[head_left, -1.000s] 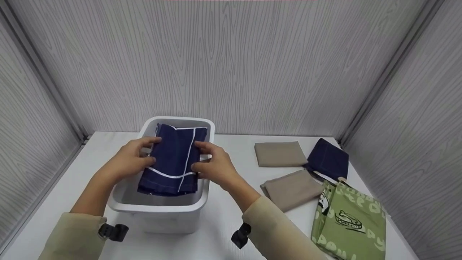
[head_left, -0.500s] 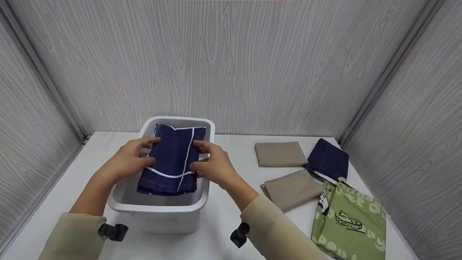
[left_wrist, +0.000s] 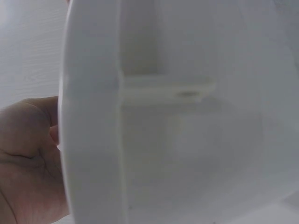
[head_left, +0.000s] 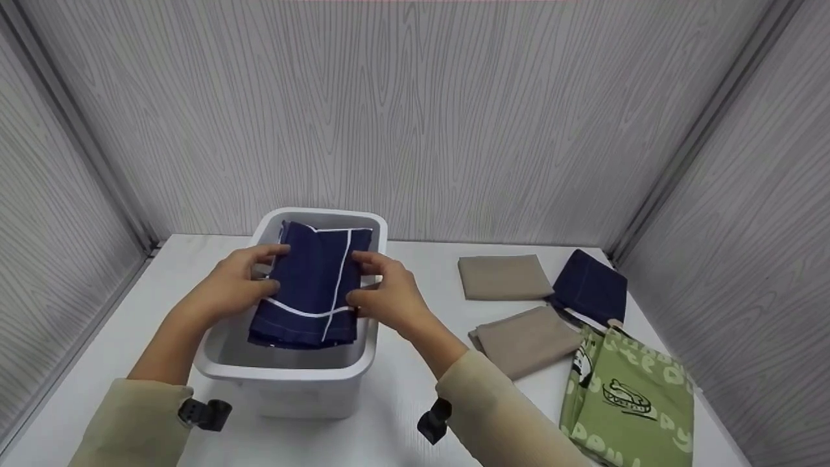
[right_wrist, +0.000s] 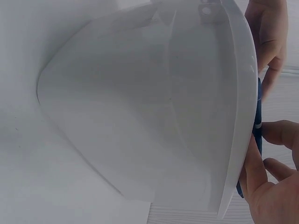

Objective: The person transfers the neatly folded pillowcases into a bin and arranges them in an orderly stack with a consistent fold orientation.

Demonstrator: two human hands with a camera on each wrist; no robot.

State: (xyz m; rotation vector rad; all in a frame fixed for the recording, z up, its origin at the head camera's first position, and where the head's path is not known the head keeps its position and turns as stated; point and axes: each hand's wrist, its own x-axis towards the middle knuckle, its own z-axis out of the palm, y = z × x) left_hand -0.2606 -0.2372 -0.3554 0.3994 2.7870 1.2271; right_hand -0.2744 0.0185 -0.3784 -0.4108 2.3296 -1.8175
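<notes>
Both hands hold a folded navy cloth with white lines [head_left: 311,279] over the mouth of a white plastic bin [head_left: 282,373]. The left hand [head_left: 237,282] grips the cloth's left edge, its thumb on top. At the opposite edge, the right hand [head_left: 389,292] pinches it between thumb and fingers. In the right wrist view, the cloth [right_wrist: 258,133] shows as a thin blue strip just beyond the bin's rim, between the two hands. The bin's wall [left_wrist: 196,149] fills most of the left wrist view and hides the left fingertips.
Two folded beige cloths [head_left: 506,277] lie on the white table [head_left: 415,402] right of the bin. Beyond them are another folded navy cloth [head_left: 589,285] and a green printed cloth [head_left: 639,395]. Grey wood-grain panels [head_left: 415,117] stand at the back and both sides.
The navy cloth and the right hand have shifted very slightly to the right in the last half second. Both hands keep their grip, and the other cloths stay put.
</notes>
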